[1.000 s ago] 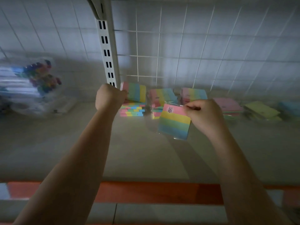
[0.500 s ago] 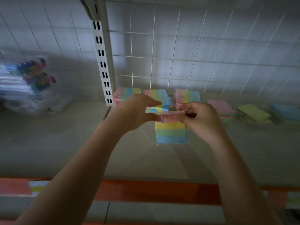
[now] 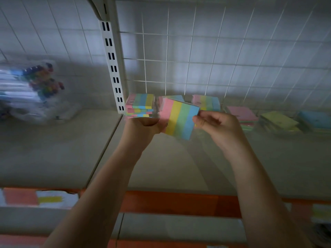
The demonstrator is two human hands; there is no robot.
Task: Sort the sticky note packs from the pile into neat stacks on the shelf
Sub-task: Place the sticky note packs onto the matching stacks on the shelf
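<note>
Sticky note pack (image 3: 179, 119) is pinched between both hands, left hand (image 3: 143, 126) at its pink edge, right hand (image 3: 215, 126) at its blue edge; striped stacks (image 3: 140, 105) lie just beyond on the shelf (image 3: 179, 167), nearer the left.

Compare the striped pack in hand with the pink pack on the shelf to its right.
The striped pack is held off the shelf between the left hand and right hand; the pink pack lies flat on top of a stack. The striped pack shows pink, yellow, green and blue bands; the pink pack is one colour. Both look square.
</note>
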